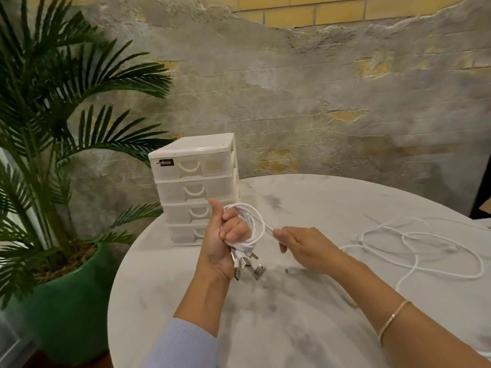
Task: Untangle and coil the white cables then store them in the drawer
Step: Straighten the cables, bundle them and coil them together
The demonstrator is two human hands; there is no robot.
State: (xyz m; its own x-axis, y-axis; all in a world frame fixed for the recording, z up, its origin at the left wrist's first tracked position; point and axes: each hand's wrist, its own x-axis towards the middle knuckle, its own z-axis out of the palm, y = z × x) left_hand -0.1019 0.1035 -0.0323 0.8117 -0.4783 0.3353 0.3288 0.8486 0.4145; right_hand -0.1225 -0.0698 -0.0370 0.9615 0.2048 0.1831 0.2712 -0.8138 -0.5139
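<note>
My left hand (225,235) grips a coil of white cable (255,224) above the round marble table (292,328), thumb up. Several metal USB plugs (247,264) hang below its fist. My right hand (300,243) pinches a strand running off the coil's right side. Loose white cables (414,245) lie in tangled loops on the table to the right. A white plastic drawer unit (195,187) with several shut drawers stands at the table's back left, just behind my left hand.
A palm in a green pot (66,288) stands on the floor left of the table, its fronds reaching toward the drawer unit. A rough plaster wall is close behind. A dark object (483,197) sits at the far right edge.
</note>
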